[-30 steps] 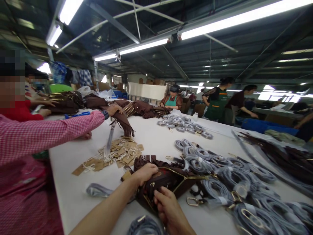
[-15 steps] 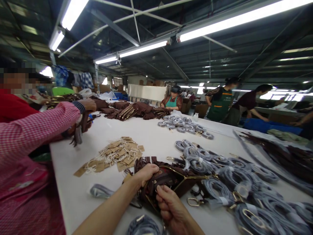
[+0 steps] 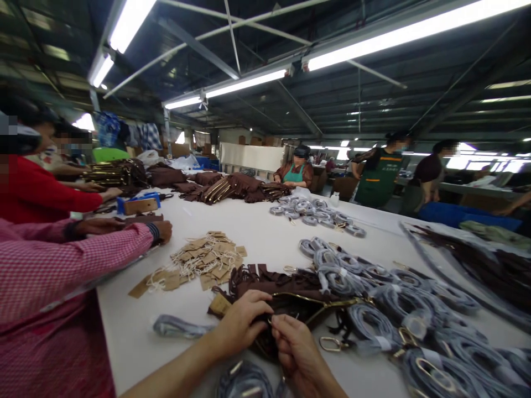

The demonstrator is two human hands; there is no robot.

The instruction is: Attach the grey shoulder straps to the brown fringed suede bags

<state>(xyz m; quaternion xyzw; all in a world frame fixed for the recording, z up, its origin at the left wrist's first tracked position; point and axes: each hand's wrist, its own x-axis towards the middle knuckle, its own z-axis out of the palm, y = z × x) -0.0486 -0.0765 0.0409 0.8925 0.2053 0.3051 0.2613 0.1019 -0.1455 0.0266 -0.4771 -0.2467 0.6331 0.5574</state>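
Note:
A dark brown fringed bag (image 3: 286,283) with a gold zipper lies on the white table (image 3: 178,213), its mouth partly open. My left hand (image 3: 244,320) rests over the bag's near left edge, fingers bent; what lies beneath them is hidden. Close beside it, my right hand (image 3: 292,345) is closed in a pinch at the zipper edge, on something too small to name. One tan tag (image 3: 219,305) shows at the bag's left end. Beyond it is a heap of tan tags with white strings (image 3: 207,257).
Wrapped grey straps (image 3: 390,298) with gold clasps spread over the right side. Brown bags (image 3: 244,185) are piled at the back. At the left edge, a person's checked sleeve (image 3: 112,249) reaches over the table; other people stand or sit farther off.
My left hand has shifted down off the bag's upper part, closer to my right hand, and more of the bag's top shows. The neighbour's hands have lowered to the table.

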